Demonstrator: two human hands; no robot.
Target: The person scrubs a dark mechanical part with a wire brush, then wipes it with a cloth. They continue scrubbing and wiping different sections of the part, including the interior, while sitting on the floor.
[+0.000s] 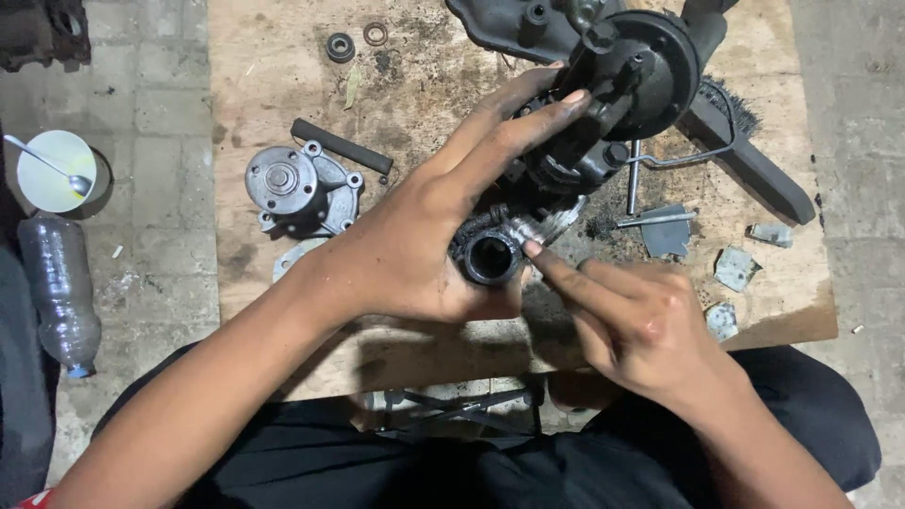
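Far left on the paving: clear plastic bottle [58, 287] lying down, pale round cup with a spoon [55, 170] above it. On the worn wooden board [283, 66]: grey cast-metal pump part with round hub [300, 188], short black rubber rod [341, 146] just beside it, small black bearing ring [340, 46] and thin washer [375, 33] near the top edge. Centre: left hand [415, 250] wraps the grimy black cast-metal assembly with a round open port [584, 113], fingers stretched along its body, thumb side against the port mouth [490, 256], clamped on it. Right hand [632, 316] is mostly curled, index fingertip touching the port rim; holds nothing that I can see. The assembly looks heavy, rigid and greasy, so slippery; best grip is probably around the narrow neck behind the port plus the round housing, not the thin bracket. Rim seat may be delicate, hard to tell under the dirt. Right: black stiff-bristle brush [745, 155], thin metal rod [633, 179], torn grey gasket scraps [733, 269].
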